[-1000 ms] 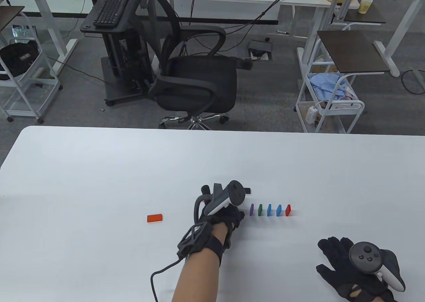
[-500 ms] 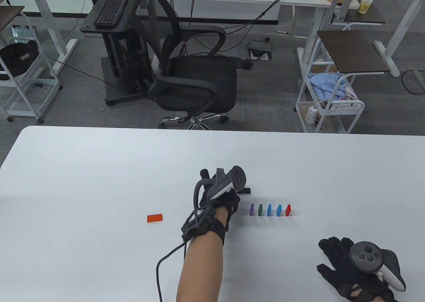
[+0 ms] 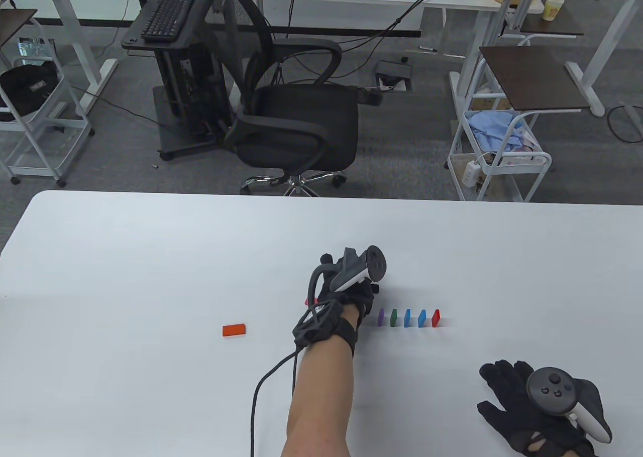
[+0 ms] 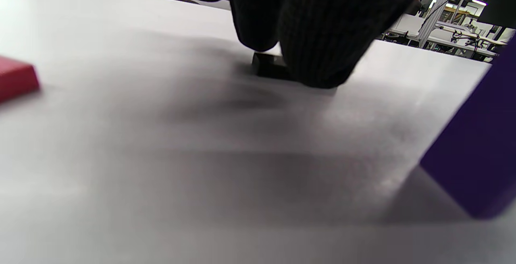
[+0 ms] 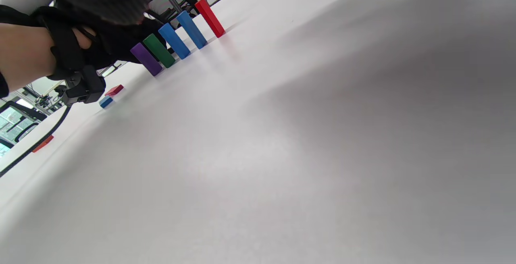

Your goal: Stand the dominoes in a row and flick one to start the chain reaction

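Just right of my left hand point(image 3: 351, 294) I count five dominoes standing in a row: one purple domino point(image 3: 381, 317) nearest the hand, then one green domino point(image 3: 394, 317), two blue dominoes point(image 3: 414, 318) and one red domino point(image 3: 435, 318) at the far end from it. Four more lie flat. One black domino point(image 4: 269, 65) sits under my left fingertips point(image 4: 314, 54), which come down onto it; from the wrist view I cannot tell whether they pinch it or only press on it. One orange-red domino point(image 3: 234, 330) lies well to the left of that hand. In the right wrist view I also see a small red piece point(image 5: 114, 90) and a small blue piece point(image 5: 106, 102) lying flat beyond the left wrist.

My right hand point(image 3: 540, 409) rests flat on the table point(image 3: 150, 256), fingers spread and straight, holding nothing, well apart from the row and nearer to me.

Compared with half a second ago, my left hand has shifted to the right and a little farther from me, so that it now covers the black domino that lay in plain sight beside it. The five standing dominoes, the orange-red one and my right hand have not moved.
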`<state>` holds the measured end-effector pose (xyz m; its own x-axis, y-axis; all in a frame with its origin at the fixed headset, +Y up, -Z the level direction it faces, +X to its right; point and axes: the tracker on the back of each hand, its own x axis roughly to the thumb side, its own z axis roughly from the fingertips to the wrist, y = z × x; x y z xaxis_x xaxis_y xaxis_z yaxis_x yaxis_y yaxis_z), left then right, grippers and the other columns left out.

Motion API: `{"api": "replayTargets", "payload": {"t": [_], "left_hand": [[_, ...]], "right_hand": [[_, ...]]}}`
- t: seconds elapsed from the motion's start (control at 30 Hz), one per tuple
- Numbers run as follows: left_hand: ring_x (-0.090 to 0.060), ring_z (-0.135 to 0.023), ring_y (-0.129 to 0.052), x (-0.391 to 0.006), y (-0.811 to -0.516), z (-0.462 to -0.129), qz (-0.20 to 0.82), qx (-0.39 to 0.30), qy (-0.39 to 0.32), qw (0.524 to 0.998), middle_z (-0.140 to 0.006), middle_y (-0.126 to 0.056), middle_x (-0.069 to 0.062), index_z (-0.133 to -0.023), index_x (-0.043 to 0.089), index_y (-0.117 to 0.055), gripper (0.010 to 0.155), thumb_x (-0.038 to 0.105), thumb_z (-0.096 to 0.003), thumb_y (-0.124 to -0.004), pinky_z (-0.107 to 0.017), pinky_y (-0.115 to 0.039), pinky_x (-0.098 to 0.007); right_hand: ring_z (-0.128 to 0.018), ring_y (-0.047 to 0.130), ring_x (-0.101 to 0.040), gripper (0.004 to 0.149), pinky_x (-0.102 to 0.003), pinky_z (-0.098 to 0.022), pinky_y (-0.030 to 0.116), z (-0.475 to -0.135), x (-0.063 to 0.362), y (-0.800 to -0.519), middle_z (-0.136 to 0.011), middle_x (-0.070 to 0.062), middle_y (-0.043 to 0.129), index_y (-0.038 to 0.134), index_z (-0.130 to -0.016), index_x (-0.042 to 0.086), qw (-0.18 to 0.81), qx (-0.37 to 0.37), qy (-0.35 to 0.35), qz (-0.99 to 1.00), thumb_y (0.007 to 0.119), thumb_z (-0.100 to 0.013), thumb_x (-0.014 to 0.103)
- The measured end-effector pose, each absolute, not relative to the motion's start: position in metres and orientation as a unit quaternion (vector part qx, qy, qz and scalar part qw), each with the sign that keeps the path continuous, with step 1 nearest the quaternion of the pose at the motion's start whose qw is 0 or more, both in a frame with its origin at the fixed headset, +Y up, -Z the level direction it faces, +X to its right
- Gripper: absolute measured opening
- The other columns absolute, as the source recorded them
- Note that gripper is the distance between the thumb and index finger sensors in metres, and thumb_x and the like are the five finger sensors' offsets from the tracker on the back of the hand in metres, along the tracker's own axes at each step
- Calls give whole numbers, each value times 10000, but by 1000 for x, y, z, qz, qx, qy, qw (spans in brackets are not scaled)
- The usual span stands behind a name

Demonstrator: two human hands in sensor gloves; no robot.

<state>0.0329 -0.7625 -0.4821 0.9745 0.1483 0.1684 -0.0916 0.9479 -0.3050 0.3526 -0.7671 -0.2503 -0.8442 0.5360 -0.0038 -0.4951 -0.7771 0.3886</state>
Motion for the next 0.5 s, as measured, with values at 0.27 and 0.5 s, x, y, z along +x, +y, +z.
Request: {"api": "replayTargets", "payload": {"t": [0.27, 0.5], "left_hand": [[-274, -1074, -484, 44, -765, -491, 16, -141, -108, 984, -1027, -728, 33, -967, 310, -582, 645, 347, -419, -921, -736, -172, -683], [-243, -1014, -640, 55, -762, -497, -55, -145, -136, 978, -956, -824, 13, -956, 284, -628, 623, 357, -409, -920, -750, -204, -684]], "right_hand": [[-976, -62, -432, 693, -644, -697, 25, -250, 353, -767, -1147, -126, 138, 273, -1039, 295, 272, 51, 194, 941, 677, -528, 530], [-975, -63, -431, 689, -644, -696, 21, -250, 354, -766, -1147, -127, 142, 278, -1040, 293, 274, 48, 192, 941, 674, -528, 530]]}}
